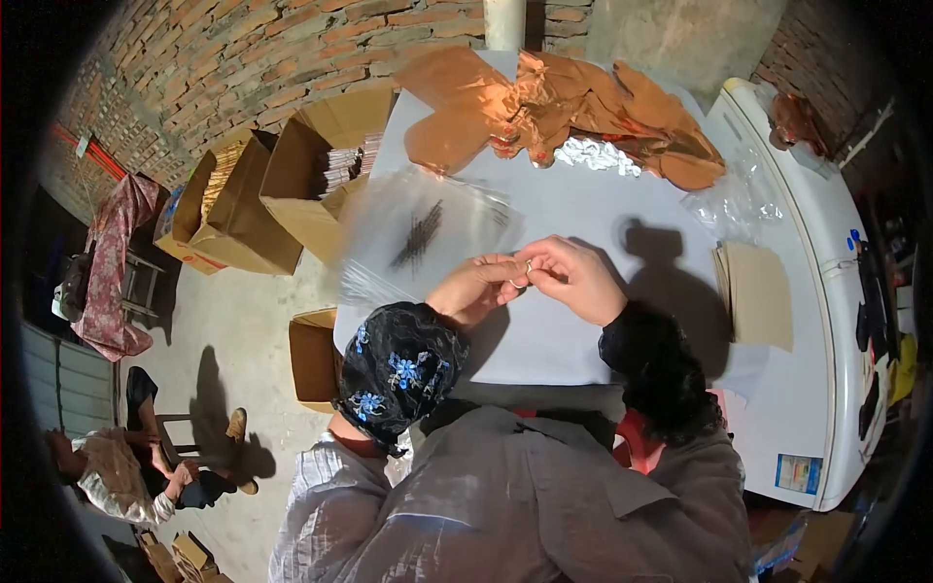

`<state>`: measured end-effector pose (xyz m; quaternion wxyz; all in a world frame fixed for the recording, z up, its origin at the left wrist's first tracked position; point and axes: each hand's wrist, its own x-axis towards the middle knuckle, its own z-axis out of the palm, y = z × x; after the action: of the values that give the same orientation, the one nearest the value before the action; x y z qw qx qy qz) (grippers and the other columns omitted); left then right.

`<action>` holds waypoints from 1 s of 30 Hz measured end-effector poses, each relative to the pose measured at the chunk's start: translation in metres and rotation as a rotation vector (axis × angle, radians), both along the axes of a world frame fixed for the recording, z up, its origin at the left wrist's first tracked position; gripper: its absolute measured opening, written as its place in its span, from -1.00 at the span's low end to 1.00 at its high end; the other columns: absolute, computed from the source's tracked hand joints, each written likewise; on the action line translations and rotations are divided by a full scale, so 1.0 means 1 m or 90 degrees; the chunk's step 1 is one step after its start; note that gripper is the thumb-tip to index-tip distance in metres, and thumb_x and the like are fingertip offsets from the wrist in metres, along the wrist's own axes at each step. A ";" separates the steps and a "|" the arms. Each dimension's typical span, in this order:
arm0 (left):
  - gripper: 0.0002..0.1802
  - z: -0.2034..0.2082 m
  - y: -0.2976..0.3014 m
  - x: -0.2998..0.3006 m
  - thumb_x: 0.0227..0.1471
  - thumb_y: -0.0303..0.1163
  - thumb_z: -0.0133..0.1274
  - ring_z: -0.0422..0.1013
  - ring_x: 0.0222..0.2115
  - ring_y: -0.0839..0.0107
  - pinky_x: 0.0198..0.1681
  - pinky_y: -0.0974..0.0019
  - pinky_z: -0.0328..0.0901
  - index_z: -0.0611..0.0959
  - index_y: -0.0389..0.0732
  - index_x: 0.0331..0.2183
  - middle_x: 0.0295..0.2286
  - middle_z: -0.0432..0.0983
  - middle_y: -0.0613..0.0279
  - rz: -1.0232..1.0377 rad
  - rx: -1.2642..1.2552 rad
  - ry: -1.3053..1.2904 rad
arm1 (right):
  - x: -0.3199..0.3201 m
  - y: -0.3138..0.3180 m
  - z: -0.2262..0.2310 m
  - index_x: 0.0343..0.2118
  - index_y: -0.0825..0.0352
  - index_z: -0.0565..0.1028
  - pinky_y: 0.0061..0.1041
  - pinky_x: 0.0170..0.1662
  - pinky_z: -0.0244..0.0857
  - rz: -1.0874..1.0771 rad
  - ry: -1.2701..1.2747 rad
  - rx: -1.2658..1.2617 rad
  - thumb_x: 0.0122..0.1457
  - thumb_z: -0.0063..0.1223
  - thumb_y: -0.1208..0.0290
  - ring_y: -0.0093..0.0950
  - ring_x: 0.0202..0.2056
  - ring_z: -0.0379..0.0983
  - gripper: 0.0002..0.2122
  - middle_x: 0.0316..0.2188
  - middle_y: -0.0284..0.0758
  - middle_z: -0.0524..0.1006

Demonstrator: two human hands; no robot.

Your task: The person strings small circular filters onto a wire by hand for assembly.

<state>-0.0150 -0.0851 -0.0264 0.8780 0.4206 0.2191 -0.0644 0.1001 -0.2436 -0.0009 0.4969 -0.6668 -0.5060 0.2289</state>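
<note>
Over the front middle of the pale table (554,355), my two hands meet with fingertips pinched together. My left hand (478,290) and my right hand (580,280) both grip a small, thin whitish piece (520,283), too small to name, with part of it hidden by the fingers. Just beyond my left hand lies a stack of clear plastic bags (374,257) with a dark patch in the middle. Farther back, a heap of small white pieces (595,155) sits against a crumpled orange-brown plastic sheet (583,102).
Tan cardboard sheets (758,296) and a crumpled clear bag (743,204) lie to the right, by a white freezer (816,253). Open cartons (253,219) stand on the left, and a smaller carton (313,360) beside the table. A seated person (121,471) is at lower left.
</note>
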 end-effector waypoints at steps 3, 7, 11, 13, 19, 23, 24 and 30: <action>-0.86 0.007 0.002 0.000 0.06 -0.39 0.09 0.41 -0.40 0.61 -0.19 0.44 0.34 0.56 -0.21 -0.30 -0.43 0.51 0.39 -0.026 -0.008 -0.003 | -0.001 -0.003 0.000 -0.33 0.37 0.44 -0.59 -0.36 0.35 -0.030 -0.154 0.066 0.06 0.05 0.58 -0.54 -0.47 0.45 -0.89 -0.49 -0.35 0.44; -0.84 0.009 0.000 0.002 0.08 -0.39 0.07 0.43 -0.37 0.58 -0.18 0.43 0.35 0.56 -0.22 -0.27 -0.41 0.52 0.37 -0.036 -0.073 0.041 | -0.002 -0.005 -0.007 -0.43 0.36 0.44 -0.54 -0.44 0.33 -0.108 -0.228 0.068 0.00 0.10 0.58 -0.44 -0.52 0.44 -0.92 -0.52 -0.30 0.44; -0.85 0.000 -0.011 0.007 0.10 -0.42 0.04 0.44 -0.38 0.56 -0.23 0.48 0.36 0.55 -0.24 -0.26 -0.38 0.52 0.33 0.021 -0.026 -0.013 | -0.001 -0.004 -0.002 -0.44 0.37 0.43 -0.55 -0.47 0.30 -0.146 -0.187 0.006 -0.02 0.10 0.59 -0.47 -0.54 0.42 -0.91 -0.54 -0.31 0.45; -0.86 -0.003 -0.015 0.010 0.08 -0.44 0.05 0.42 -0.40 0.56 -0.25 0.48 0.34 0.55 -0.24 -0.27 -0.40 0.51 0.33 0.045 0.040 -0.054 | 0.000 -0.002 -0.007 -0.45 0.38 0.42 -0.58 -0.48 0.26 -0.178 -0.057 0.005 0.00 0.07 0.57 -0.56 -0.56 0.39 -0.94 -0.56 -0.33 0.45; -0.81 0.010 -0.037 0.015 -0.06 -0.59 0.05 0.40 -0.38 0.27 -0.30 0.33 0.28 0.52 -0.26 -0.30 -0.41 0.46 0.17 0.166 0.973 -0.388 | 0.014 -0.002 -0.022 -0.40 0.33 0.38 -0.66 -0.39 0.21 -0.108 0.359 -0.011 0.15 -0.11 0.50 -0.67 -0.49 0.29 -0.95 -0.51 -0.47 0.38; -0.72 0.022 -0.022 0.018 -0.17 -0.66 0.06 0.39 -0.32 0.14 -0.28 0.25 0.29 0.54 -0.22 -0.30 -0.37 0.46 0.15 0.081 1.101 -0.641 | 0.023 -0.010 -0.019 -0.40 0.31 0.37 -0.67 -0.36 0.21 -0.032 0.662 0.021 0.14 -0.09 0.45 -0.68 -0.47 0.27 -0.94 -0.49 -0.44 0.40; -0.72 0.022 -0.018 0.019 -0.17 -0.66 0.06 0.39 -0.32 0.14 -0.28 0.25 0.29 0.54 -0.22 -0.30 -0.37 0.46 0.15 0.080 1.101 -0.642 | 0.024 -0.011 -0.018 -0.40 0.31 0.37 -0.67 -0.36 0.21 -0.032 0.662 0.022 0.14 -0.09 0.45 -0.68 -0.47 0.27 -0.94 -0.49 -0.44 0.40; -0.74 0.014 -0.032 0.019 0.11 -0.50 -0.02 0.41 -0.30 0.33 -0.29 0.30 0.31 0.42 -0.21 -0.12 -0.16 0.37 0.20 0.159 0.383 -0.439 | 0.020 -0.007 0.006 -0.44 0.32 0.32 -0.67 -0.40 0.19 -0.093 0.385 0.093 0.13 -0.07 0.51 -0.64 -0.49 0.29 -0.94 -0.49 -0.40 0.40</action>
<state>0.0037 -0.1167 -0.0125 0.7397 0.6236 -0.0276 0.2515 0.1206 -0.2507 0.0047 0.6864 -0.5658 -0.3011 0.3437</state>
